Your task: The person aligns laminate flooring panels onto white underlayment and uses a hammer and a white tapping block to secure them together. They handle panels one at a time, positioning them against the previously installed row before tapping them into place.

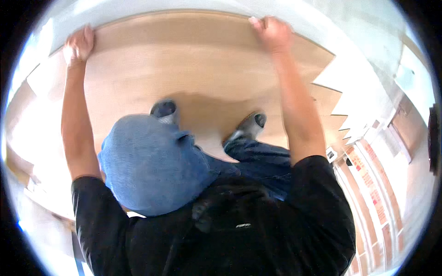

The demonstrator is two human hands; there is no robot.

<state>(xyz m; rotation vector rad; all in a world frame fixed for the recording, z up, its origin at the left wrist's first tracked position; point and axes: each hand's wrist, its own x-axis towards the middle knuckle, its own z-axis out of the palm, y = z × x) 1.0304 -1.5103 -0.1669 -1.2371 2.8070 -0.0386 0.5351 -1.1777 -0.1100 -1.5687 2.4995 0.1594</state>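
Note:
A long light-brown floor plank (pixel 175 30) lies at the far side of the planked floor (pixel 193 78), its far edge bowed by the lens. My left hand (pixel 79 45) is closed at the left part of that edge, its fingers curled over. Toward the right end, my right hand (pixel 272 34) is also closed on the edge, the thumb side pointing left. Both arms are stretched forward, and the undersides of my fingers are hidden. My bent knee in blue denim (pixel 152 161) covers part of the floor, with my grey shoes (pixel 248 126) on the planks.
The plank ends step in a sawtooth line on the right, beside a white surface (pixel 354 83). A pale grey strip (pixel 184 6) runs beyond the far plank. Long cartons with red print (pixel 368 179) lie at the lower right, near a small white object (pixel 331 154).

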